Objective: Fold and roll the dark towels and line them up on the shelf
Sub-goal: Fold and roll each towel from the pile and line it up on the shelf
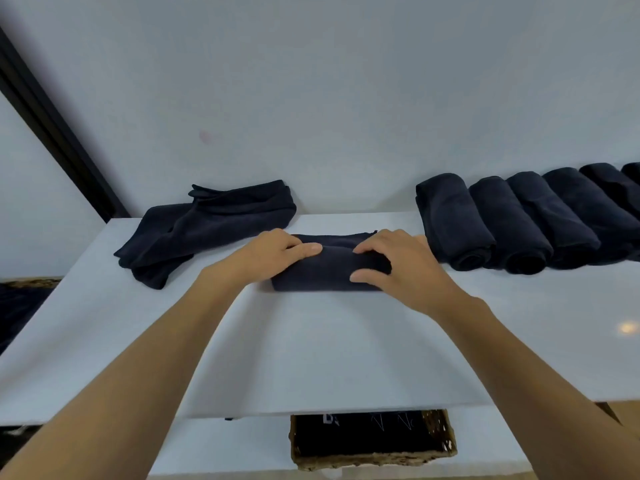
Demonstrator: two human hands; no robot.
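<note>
A plain pale wall stood behind the white shelf (pixel 311 341), with a dark frame running down at the far left. You were midway through rolling one dark towel (pixel 329 271), which lay crosswise at the middle of the shelf, rolled into a thick bundle with a flat strip of cloth showing at its far side. That put you in the rolling step, near its end, as far as I could judge.

Your left hand (pixel 273 254) lay over the left end of the roll, fingers curved across its top and thumb stretched along the cloth. Your right hand (pixel 398 268) covered the right end, fingers hooked over the top and thumb pressed to the near face. Each grip was clenched on the towel, both forearms reaching straight out from the near edge.

To the right, the finished rolls (pixel 512 223) stood side by side in a row against the wall, running out of view. At the far left a loose heap of towels (pixel 207 226) waited; whether it held one or several, the dark folds hid from me.

The next move called for rolling over the last strip while keeping both ends even, then turning the bundle and setting it just beside the leftmost roll. A wicker basket (pixel 374 441) sat below the shelf's near edge.
</note>
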